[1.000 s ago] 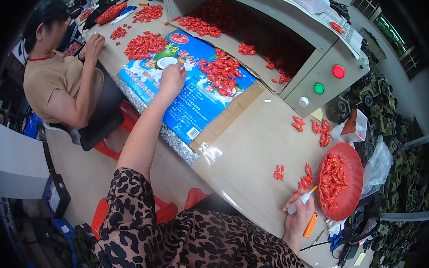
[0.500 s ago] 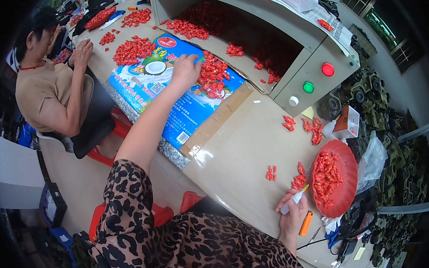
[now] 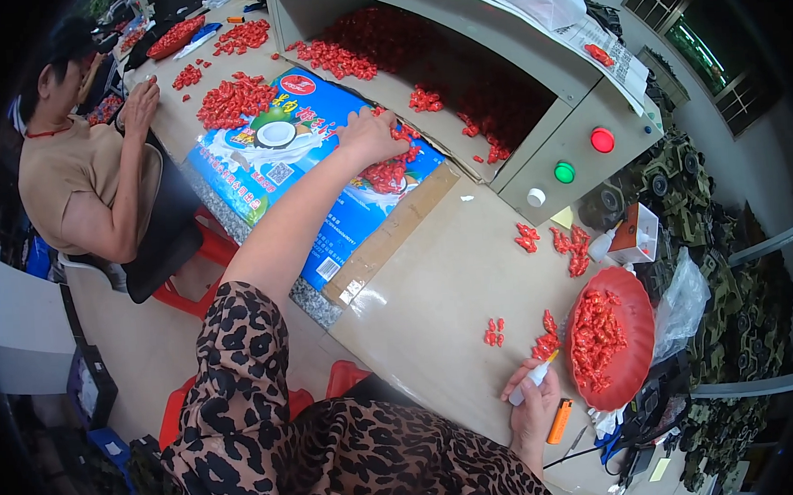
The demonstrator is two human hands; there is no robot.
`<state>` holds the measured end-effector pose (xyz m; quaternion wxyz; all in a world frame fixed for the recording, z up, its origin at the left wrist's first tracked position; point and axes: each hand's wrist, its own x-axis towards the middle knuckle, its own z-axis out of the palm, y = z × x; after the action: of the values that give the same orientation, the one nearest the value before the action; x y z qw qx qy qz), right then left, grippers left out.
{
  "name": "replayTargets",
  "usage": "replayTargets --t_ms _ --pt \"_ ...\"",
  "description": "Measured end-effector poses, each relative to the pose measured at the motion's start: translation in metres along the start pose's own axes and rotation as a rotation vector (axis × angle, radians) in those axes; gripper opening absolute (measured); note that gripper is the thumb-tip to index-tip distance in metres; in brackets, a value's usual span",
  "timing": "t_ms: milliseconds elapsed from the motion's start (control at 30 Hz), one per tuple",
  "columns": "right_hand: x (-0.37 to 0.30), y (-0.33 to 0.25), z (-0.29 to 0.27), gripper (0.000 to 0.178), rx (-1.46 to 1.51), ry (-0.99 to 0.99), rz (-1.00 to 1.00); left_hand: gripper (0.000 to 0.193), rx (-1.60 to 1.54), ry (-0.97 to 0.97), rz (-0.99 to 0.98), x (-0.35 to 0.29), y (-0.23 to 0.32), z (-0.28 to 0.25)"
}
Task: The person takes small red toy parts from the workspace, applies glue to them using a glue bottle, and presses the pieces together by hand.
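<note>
Barred window (image 3: 698, 51) in pale wall (image 3: 769, 170)

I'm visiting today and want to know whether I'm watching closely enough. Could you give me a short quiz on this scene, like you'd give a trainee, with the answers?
1. What does the person's right hand hold?
2. True or false: the person's left hand is at a heap of small red pieces on the blue printed cardboard.
3. On the grey control panel, what colour is the button between the red button and the white knob? a) blue b) green c) black

Key:
1. A white squeeze bottle with a yellow tip.
2. True.
3. b, the green button.
</note>
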<state>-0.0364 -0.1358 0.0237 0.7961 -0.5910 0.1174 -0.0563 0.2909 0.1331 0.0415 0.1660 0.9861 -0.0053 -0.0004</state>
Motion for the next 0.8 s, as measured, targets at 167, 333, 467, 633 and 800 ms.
replayTargets --t_ms 167,333,467,633,800 --pt "0.001 -0.001 0.0 0.025 0.002 0.033 0.006 0.045 0.06 0.047 0.013 -0.004 0.01 -0.006" --pt "0.002 -0.001 -0.002 0.025 0.001 0.0 0.005 0.027 -0.187 0.314 0.308 0.031 0.025 0.01" --pt "0.002 0.0 -0.001 0.026 0.003 0.016 0.022 0.022 -0.711 0.311 0.441 0.07 0.076 0.05" --pt "0.0 -0.002 -0.001 0.027 0.022 0.05 0.057 0.028 -0.52 0.497 0.613 0.135 0.101 0.082" --pt "0.002 -0.002 -0.004 0.026 0.06 0.06 0.09 0.029 -0.174 0.363 0.386 0.149 0.107 0.082"
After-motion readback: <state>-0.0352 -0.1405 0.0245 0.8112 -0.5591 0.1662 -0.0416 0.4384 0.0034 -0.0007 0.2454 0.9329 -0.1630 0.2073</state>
